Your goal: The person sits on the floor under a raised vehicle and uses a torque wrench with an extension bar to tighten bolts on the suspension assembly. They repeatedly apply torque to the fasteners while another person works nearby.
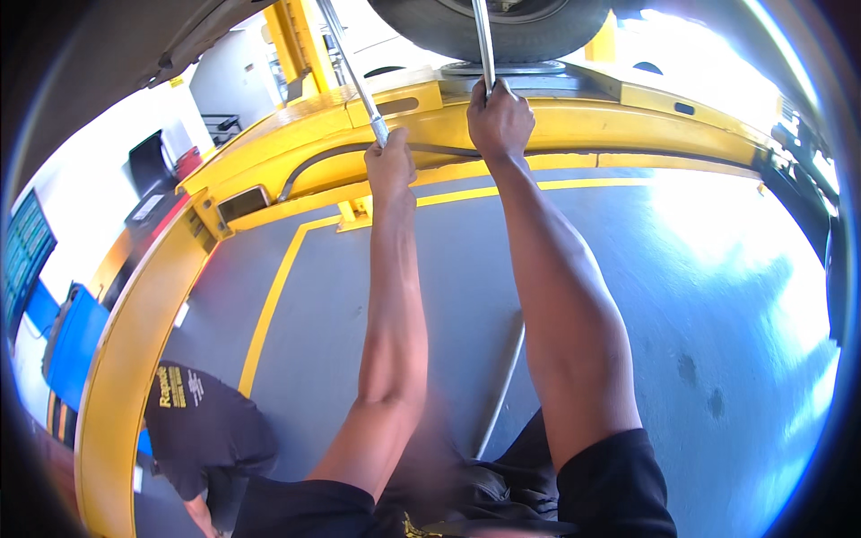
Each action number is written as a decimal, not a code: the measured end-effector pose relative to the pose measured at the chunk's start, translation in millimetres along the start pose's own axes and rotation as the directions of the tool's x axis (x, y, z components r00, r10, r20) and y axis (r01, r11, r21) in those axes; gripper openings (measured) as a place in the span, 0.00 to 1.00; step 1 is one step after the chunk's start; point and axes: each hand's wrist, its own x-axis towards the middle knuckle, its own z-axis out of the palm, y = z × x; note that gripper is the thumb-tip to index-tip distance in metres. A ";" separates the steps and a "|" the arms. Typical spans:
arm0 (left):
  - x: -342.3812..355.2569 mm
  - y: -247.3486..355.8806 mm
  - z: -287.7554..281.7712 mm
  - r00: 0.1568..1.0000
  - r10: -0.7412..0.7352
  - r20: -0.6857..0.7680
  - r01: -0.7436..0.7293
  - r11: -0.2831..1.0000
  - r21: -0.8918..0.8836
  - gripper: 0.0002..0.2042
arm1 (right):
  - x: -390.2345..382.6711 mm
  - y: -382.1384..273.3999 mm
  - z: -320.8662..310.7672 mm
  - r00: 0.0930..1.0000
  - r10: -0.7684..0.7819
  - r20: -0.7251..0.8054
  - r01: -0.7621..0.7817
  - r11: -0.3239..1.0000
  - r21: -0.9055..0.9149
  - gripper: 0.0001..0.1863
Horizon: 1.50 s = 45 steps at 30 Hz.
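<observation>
Both my arms reach up and forward beneath a raised vehicle. My left hand (388, 166) is closed around the lower end of a long silver metal bar (352, 70), which slants up to the left. Farther right and slightly higher, my right hand (500, 121) grips a second silver metal bar (484, 40) that stands nearly upright. The upper ends of both bars run out of the picture, so what they meet is hidden. Behind the right bar, a dark tyre (421, 27) rests on a round plate (547, 67).
A yellow lift beam (619, 125) crosses in front of me, with a black hose (334, 154) along it. Another yellow beam (117, 386) runs down the left. Beyond it a person in a dark shirt (206, 421) bends over. A thin pale bar (500, 390) shows below my arms.
</observation>
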 end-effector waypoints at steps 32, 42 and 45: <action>5.9 -10.6 16.4 0.997 0.079 0.006 -0.079 0.995 0.066 0.20 | 115.2 -4.2 -24.9 0.999 0.014 0.044 -0.041 0.730 0.682 0.34; 14.0 -14.4 1.4 0.993 0.099 0.061 -0.104 0.990 0.091 0.21 | 93.0 -28.2 -104.4 0.953 0.018 0.302 -0.242 0.645 0.725 0.29; 17.8 -17.4 -4.1 0.987 0.152 0.043 -0.155 0.985 0.074 0.21 | 98.3 -55.4 -115.6 0.890 0.114 0.442 -0.411 0.619 0.669 0.26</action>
